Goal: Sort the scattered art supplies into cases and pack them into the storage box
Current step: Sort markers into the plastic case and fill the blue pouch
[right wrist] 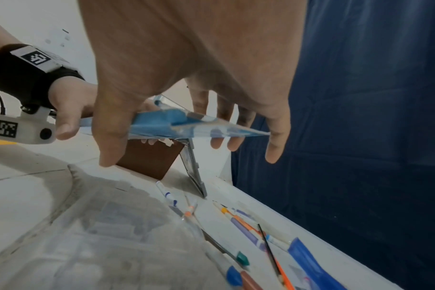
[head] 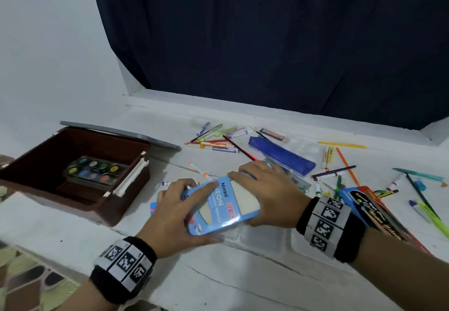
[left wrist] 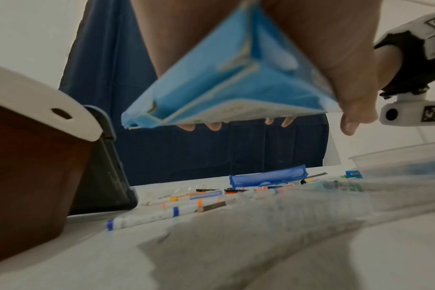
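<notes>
A light-blue cardboard pencil box (head: 224, 205) printed "Neon coloured pencils" is lifted a little above the white surface. My left hand (head: 177, 213) grips its near left end, thumb along the lower edge and fingers over the top. My right hand (head: 269, 189) holds the far right end, fingers spread across it. The left wrist view looks up at the pencil box (left wrist: 224, 88), with fingertips (left wrist: 212, 125) curling under it. In the right wrist view, the pencil box (right wrist: 174, 123) sits between thumb and fingers. The brown storage box (head: 73, 165) stands open at the left and holds a paint palette (head: 94, 168).
Markers and pencils (head: 213, 142) lie scattered behind the hands. A blue pouch (head: 281, 155) lies beyond my right hand. A dark pencil pack (head: 374, 211) and more pens lie at the right. The storage box's grey lid (head: 121, 133) lies behind it. A dark curtain (head: 267, 43) hangs at the back.
</notes>
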